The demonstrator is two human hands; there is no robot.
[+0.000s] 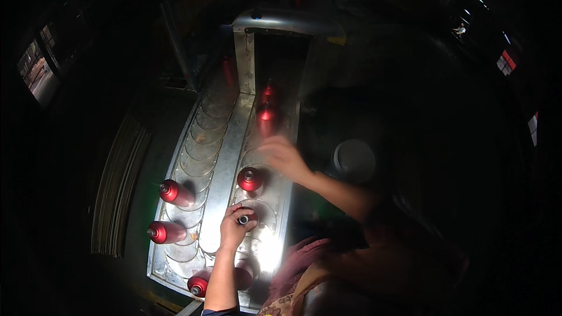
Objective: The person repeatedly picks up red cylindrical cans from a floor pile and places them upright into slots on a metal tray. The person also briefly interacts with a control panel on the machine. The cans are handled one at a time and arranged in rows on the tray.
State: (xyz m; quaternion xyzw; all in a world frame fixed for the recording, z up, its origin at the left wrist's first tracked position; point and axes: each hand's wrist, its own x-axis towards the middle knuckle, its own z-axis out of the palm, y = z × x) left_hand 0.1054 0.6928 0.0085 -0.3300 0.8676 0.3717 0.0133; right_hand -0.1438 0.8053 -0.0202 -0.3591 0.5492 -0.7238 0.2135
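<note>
My left hand (233,231) is closed around the top of a red metal bottle (252,220), with its open silver neck showing between the fingers. Just beyond it, another red bottle (250,179) stands upright on the conveyor, apart from both hands. My right hand (284,157) is blurred by motion over the same lane; its fingers look stretched out, and no bottle shows in them. Farther along stands a red bottle (266,119), close past the right fingertips, and behind that one more red bottle (268,92) near the machine opening.
A metal conveyor (235,153) of overlapping plates has two lanes split by a flat strip. Its left lane carries red bottles (177,192), (167,232); another bottle (199,284) is near my left forearm. A metal housing (244,61) frames the far opening. A round pale container (354,161) stands right.
</note>
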